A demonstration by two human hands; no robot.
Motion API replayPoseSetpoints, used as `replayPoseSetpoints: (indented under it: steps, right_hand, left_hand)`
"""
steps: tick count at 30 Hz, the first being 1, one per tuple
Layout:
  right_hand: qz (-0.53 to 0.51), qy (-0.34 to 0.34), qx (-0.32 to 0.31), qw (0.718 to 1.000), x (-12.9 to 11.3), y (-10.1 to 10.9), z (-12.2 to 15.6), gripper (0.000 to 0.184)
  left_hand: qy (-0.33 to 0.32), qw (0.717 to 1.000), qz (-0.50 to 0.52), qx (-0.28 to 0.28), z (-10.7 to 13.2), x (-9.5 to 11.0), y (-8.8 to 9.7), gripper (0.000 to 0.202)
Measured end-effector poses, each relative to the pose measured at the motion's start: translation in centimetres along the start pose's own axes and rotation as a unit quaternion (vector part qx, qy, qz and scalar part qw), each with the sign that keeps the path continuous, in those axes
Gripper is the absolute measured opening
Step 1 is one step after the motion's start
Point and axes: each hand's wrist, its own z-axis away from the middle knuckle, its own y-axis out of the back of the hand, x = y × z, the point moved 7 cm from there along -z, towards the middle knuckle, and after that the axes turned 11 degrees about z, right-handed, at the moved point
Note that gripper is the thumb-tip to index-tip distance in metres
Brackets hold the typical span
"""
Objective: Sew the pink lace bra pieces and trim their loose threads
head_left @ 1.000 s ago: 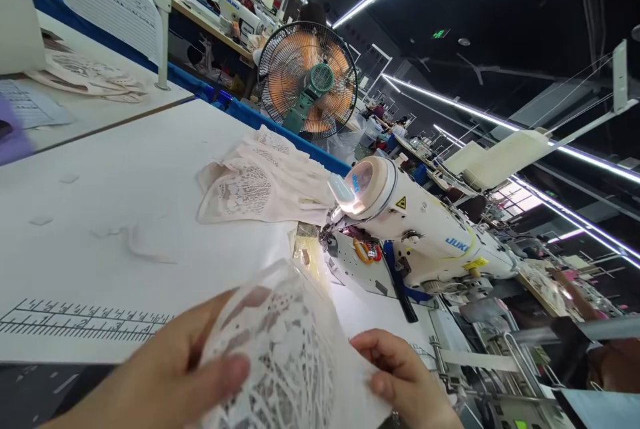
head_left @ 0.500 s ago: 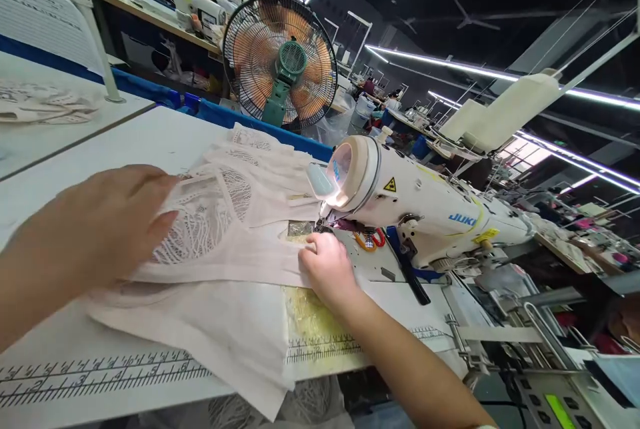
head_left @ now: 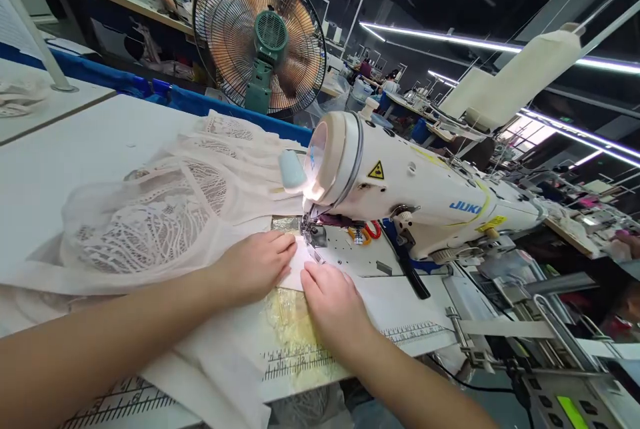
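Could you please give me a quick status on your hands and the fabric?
Both open: left hand and right hand pressed flat on lace fabric. Fabric edge at presser foot of sewing machine. Nothing blocking the foot.

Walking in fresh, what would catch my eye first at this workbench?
The white sewing machine fills the middle, its lamp glowing over the needle. Just in front of it, the left hand and right hand lie flat on pale lace fabric that spreads leftward across the table. Behind the table stands a big round fan.
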Motion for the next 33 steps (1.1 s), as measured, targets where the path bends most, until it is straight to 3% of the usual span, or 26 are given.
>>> replayPoseSetpoints:
  steps: [5, 18, 25, 33]
  right_hand:
    - [-0.065, 0.002, 0.044, 0.997, 0.5, 0.6, 1.9, 0.035]
    - [-0.137, 0.033, 0.053, 0.989, -0.1, 1.6, 2.7, 0.035]
    - [-0.178, 0.035, 0.03, 0.983, -0.5, 1.8, 2.2, 0.034]
    - [-0.169, 0.025, 0.036, 0.985, -0.8, 1.8, 1.9, 0.035]
  left_hand:
    - [0.012, 0.997, 0.009, -0.074, -1.4, -0.2, -0.6, 0.032]
    - [0.11, 0.986, 0.075, -0.099, -1.9, -1.2, -0.5, 0.029]
    - [0.044, 0.992, 0.071, -0.094, -2.4, -1.1, -0.4, 0.028]
    - [0.03, 0.993, 0.053, -0.101, -1.9, -0.5, -0.4, 0.03]
